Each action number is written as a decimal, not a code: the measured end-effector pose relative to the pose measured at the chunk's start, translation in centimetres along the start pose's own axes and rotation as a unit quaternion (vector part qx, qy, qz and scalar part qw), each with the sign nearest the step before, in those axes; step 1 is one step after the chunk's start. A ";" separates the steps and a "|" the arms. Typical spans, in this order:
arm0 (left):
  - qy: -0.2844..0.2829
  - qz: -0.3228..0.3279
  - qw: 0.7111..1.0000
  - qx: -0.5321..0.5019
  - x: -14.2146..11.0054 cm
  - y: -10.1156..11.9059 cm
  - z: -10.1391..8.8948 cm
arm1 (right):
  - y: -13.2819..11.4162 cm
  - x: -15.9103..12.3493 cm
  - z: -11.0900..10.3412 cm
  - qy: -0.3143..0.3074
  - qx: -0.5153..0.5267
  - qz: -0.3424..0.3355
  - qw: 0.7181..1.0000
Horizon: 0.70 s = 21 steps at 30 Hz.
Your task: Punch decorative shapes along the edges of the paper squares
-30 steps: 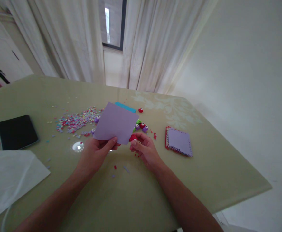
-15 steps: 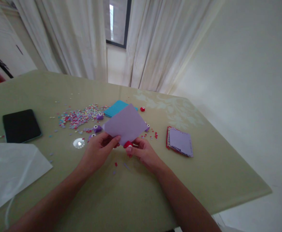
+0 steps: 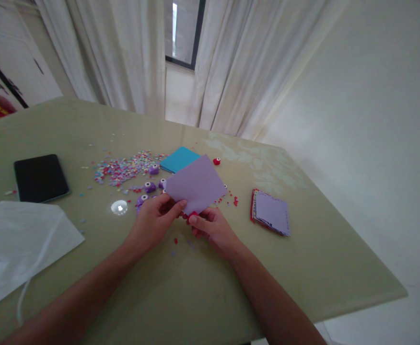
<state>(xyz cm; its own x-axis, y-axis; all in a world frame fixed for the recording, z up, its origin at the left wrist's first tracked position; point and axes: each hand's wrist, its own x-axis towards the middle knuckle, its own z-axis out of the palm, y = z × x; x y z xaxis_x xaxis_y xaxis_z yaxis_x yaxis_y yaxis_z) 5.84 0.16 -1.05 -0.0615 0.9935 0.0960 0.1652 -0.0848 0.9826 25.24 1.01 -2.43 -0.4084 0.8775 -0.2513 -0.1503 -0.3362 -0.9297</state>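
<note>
My left hand (image 3: 159, 216) pinches a lavender paper sheet (image 3: 196, 184) by its lower left edge, thumb on top. My right hand (image 3: 215, 227) is closed on a small red craft punch (image 3: 193, 215), which sits at the sheet's bottom corner; the fingers cover most of it. Whether the corner is inside the punch's slot, I cannot tell. Several purple craft punches (image 3: 149, 187) with eye-like discs stand left of the sheet, partly behind my left hand. Beyond the sheet, a stack of blue paper (image 3: 180, 159) is partly covered by it.
Another red punch (image 3: 216, 161) stands beyond the sheet. Coloured confetti (image 3: 123, 168) lies heaped at the left, with red bits near my hands. To the right is a stack of edge-cut papers (image 3: 272, 214). A black tablet (image 3: 41, 178) and a white bag (image 3: 26, 244) lie left.
The view has shifted slightly. My right thumb has moved over the red punch, covering its white disc. Both hands keep their hold on the sheet and punch.
</note>
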 end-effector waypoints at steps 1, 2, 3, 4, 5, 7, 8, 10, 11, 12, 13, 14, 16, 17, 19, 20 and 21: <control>-0.001 -0.001 1.000 -0.002 0.0 0.0 0.0 | 0.1 0.0 0.0 0.002 -0.001 0.001 1.000; -0.002 -0.001 1.000 -0.005 0.0 0.0 0.1 | 0.1 0.0 0.1 0.004 -0.001 0.001 1.000; -0.003 -0.003 1.000 -0.007 0.0 0.1 0.1 | 0.1 0.0 0.1 0.005 -0.001 0.001 1.000; -0.004 -0.003 1.000 -0.008 0.0 0.2 0.1 | 0.1 0.0 0.2 0.004 -0.002 0.000 1.000; -0.005 -0.005 1.000 -0.010 0.0 0.4 0.1 | 0.1 0.0 0.2 0.004 -0.004 -0.002 1.000; -0.009 -0.009 1.000 -0.011 0.0 0.6 0.0 | 0.0 0.0 0.3 0.002 -0.014 -0.005 1.000; -0.010 -0.012 1.000 -0.009 0.0 0.7 0.0 | 0.0 0.0 0.3 0.003 -0.020 -0.007 1.000; -0.012 -0.013 1.000 -0.004 0.0 0.7 0.0 | -0.1 0.0 0.4 0.003 -0.033 -0.009 0.999; -0.012 -0.013 1.000 -0.002 0.0 0.7 0.0 | -0.1 0.0 0.4 0.004 -0.039 -0.011 0.999; -0.013 -0.013 1.000 0.001 0.1 0.6 0.0 | -0.1 0.0 0.4 0.005 -0.046 -0.013 0.999; -0.013 -0.013 1.000 0.002 0.1 0.5 0.0 | -0.1 0.0 0.4 0.005 -0.054 -0.016 0.998; -0.015 -0.014 1.000 0.004 0.1 0.4 0.0 | -0.2 0.1 0.4 0.005 -0.063 -0.019 0.998; -0.016 -0.018 1.000 0.009 0.2 0.2 0.0 | -0.3 0.0 0.5 0.006 -0.081 -0.027 0.996; -0.015 -0.018 1.000 0.011 0.2 0.2 0.0 | -0.4 0.0 0.6 0.008 -0.089 -0.032 0.996; -0.014 -0.018 1.000 0.011 0.2 0.2 0.0 | -0.6 0.0 0.7 0.017 -0.097 -0.037 0.994; -0.015 -0.018 1.000 0.011 0.2 0.2 0.0 | -0.7 -0.1 0.8 0.022 -0.098 -0.038 0.994; -0.015 -0.017 1.000 0.011 0.2 0.2 0.0 | -0.8 -0.1 0.9 0.025 -0.098 -0.036 0.994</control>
<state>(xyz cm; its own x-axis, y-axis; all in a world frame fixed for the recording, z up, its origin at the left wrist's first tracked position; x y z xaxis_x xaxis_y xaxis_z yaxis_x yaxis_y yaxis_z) 5.87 0.31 -0.83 -0.0372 0.9976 0.0579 0.1848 -0.0501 0.9815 24.64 0.89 -1.44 -0.3560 0.9150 -0.1901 0.0019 -0.2027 -0.9792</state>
